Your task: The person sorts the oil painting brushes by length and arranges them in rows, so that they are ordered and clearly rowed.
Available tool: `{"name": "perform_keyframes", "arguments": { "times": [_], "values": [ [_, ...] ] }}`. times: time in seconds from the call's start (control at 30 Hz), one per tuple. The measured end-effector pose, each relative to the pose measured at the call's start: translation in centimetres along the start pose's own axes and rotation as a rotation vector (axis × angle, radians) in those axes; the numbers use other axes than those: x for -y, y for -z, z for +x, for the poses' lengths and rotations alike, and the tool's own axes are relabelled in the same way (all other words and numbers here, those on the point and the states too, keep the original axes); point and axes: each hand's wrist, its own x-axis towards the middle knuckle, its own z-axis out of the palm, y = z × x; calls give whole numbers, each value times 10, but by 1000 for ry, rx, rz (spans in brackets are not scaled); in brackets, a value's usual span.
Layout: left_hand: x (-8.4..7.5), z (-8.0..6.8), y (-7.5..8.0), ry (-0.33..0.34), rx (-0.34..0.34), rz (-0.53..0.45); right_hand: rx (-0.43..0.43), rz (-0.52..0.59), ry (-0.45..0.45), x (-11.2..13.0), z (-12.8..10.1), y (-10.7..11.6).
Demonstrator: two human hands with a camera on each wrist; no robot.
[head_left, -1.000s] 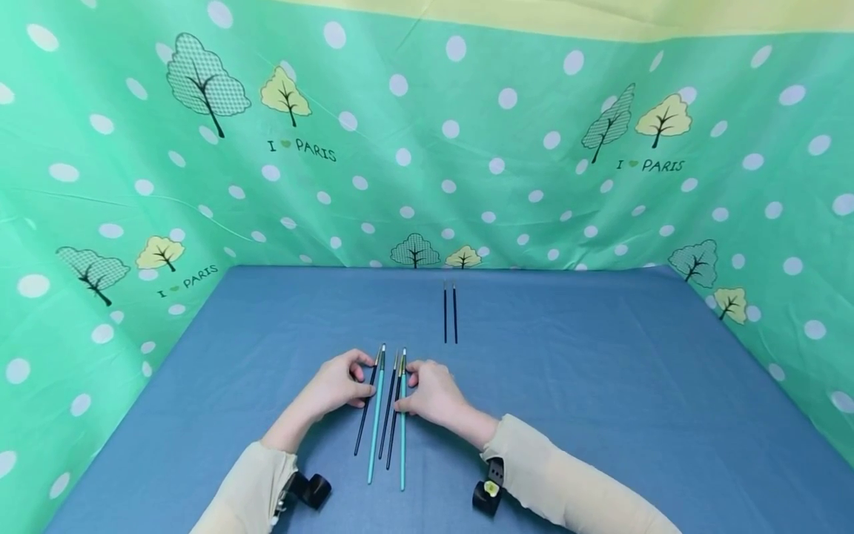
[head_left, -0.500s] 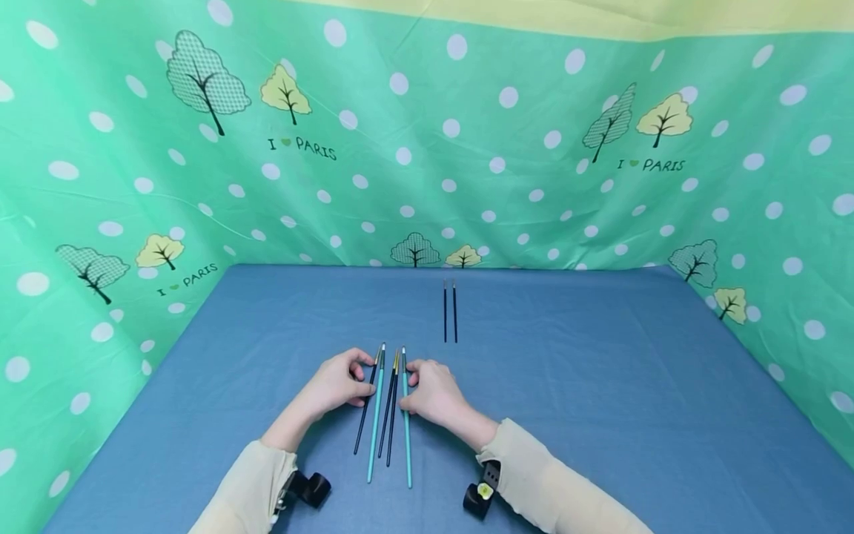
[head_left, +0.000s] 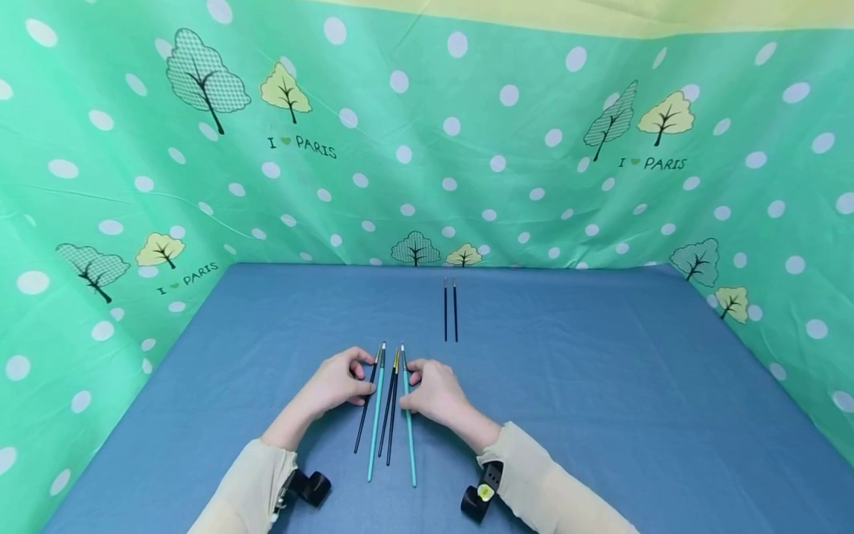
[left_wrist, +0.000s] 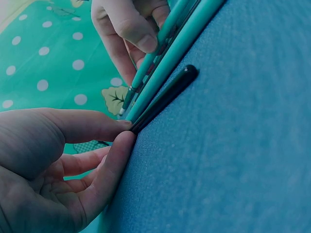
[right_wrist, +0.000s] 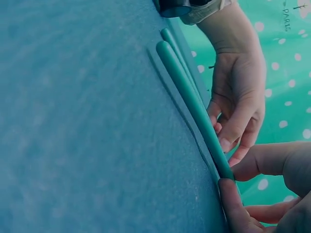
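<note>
Paintbrushes (head_left: pixel 390 415), slim teal and dark handles side by side, outer ones pinched by both hands.
</note>
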Motion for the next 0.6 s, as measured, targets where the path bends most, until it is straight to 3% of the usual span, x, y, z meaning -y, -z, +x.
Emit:
{"name": "perform_keyframes", "arguments": {
  "times": [0.37, 0.6],
  "values": [
    [1, 1, -1, 1, 10, -8, 20, 135, -57, -6, -2, 7],
    [1, 1, 0, -7, 10, -11, 5, 157, -62, -13, -9, 17]
  ]
}}
